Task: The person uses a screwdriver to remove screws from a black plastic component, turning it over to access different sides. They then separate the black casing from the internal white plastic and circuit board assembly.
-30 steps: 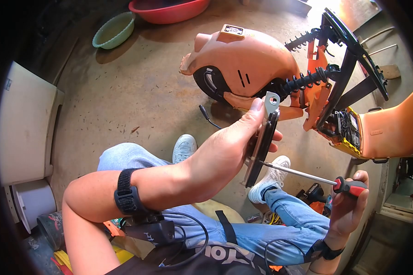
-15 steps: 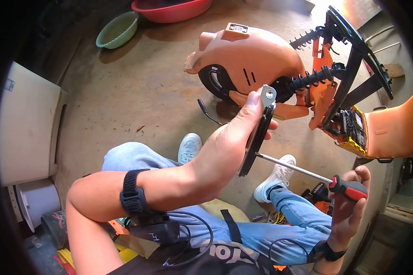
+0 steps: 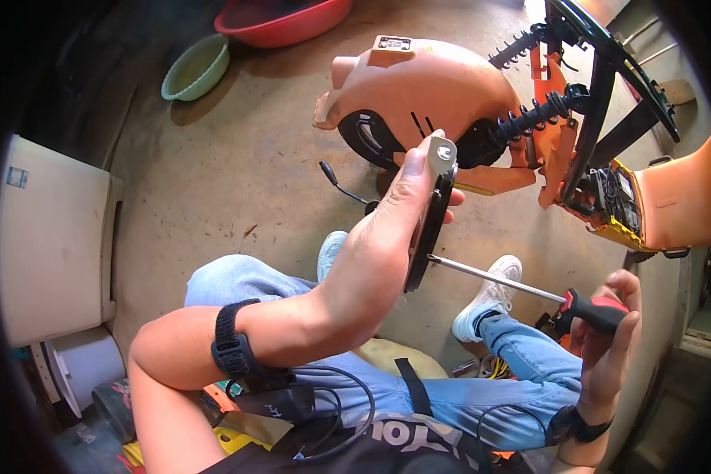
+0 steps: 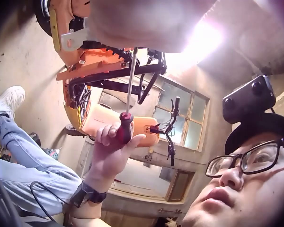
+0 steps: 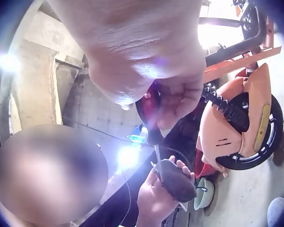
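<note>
My left hand [image 3: 371, 253] grips a flat black part [image 3: 429, 235], oval in the right wrist view, with a pale metal bracket [image 3: 442, 167] at its upper end. The left thumb lies along the bracket's edge; the other fingers pass behind the part. In my right hand [image 3: 606, 367] is a screwdriver [image 3: 581, 306] with a red and black handle, fingers and thumb curled round it. Its long shaft slants up to the left, and the tip meets the black part's face near the lower end. In the left wrist view the hand's underside hides the tip.
A partly dismantled orange scooter [image 3: 450, 87] with a black frame and coil shocks [image 3: 533, 122] lies ahead. Green [image 3: 197, 71] and red basins [image 3: 288, 28] stand at the back, a white cabinet [image 3: 59, 237] at left. A cable [image 3: 341, 183] sticks up near my left hand.
My left hand and the black part have shifted up and left in the head view, and the screwdriver tip has followed. The screwdriver's handle shows a different face, as if turned.
</note>
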Motion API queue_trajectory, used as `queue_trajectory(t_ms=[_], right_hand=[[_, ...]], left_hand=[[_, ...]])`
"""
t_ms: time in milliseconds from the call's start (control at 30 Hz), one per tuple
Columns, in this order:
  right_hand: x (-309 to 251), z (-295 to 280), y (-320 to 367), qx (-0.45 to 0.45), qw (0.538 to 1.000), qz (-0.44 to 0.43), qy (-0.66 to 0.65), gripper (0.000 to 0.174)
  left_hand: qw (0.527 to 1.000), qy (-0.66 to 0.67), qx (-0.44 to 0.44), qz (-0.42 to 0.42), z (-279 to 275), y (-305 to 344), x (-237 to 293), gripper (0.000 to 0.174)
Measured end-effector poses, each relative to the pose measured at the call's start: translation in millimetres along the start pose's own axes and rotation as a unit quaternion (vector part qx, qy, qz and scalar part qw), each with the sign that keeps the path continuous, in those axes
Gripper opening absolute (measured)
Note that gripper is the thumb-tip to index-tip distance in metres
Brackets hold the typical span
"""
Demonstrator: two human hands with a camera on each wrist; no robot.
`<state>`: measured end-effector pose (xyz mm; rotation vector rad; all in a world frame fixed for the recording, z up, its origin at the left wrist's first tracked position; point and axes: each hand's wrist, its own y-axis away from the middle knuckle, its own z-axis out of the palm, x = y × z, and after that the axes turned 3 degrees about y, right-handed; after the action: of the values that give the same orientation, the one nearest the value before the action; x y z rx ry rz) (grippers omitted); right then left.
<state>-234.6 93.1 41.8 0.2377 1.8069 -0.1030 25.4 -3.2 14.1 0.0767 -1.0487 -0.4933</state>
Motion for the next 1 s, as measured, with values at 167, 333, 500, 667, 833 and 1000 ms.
queue_trajectory(t_ms=[167,333,500,667,833,1000], right_hand=[[-4.3,11.5,-2.9,0.019,0.999,-0.040,-0.018,0.073],[0.2,-3.0,-0.6,0.014,1.000,-0.022,0.007,0.069],[4.0,-3.4,-0.9,-0.001,0.995,0.062,-0.073,0.071],[1.6,14.0,-4.0,0.015,0.999,-0.034,-0.007,0.076],[7.0,-2.7,-2.2,0.014,0.999,-0.008,0.031,0.076],[-2.7,0.3,-2.4,-0.031,0.997,0.069,-0.030,0.075]], left_hand=[[1.000,-0.007,0.019,-0.006,-0.1,-1.5,-0.1,0.061],[1.000,-0.012,0.010,0.006,3.8,-1.3,-0.7,0.061],[1.000,-0.024,0.008,0.005,2.5,-0.7,-1.4,0.061],[1.000,-0.025,0.010,0.016,-0.2,-1.9,-2.5,0.061],[1.000,-0.026,0.004,0.015,-1.1,-1.4,-3.7,0.060],[1.000,-0.022,0.007,0.018,-3.3,-1.3,-5.5,0.060]])
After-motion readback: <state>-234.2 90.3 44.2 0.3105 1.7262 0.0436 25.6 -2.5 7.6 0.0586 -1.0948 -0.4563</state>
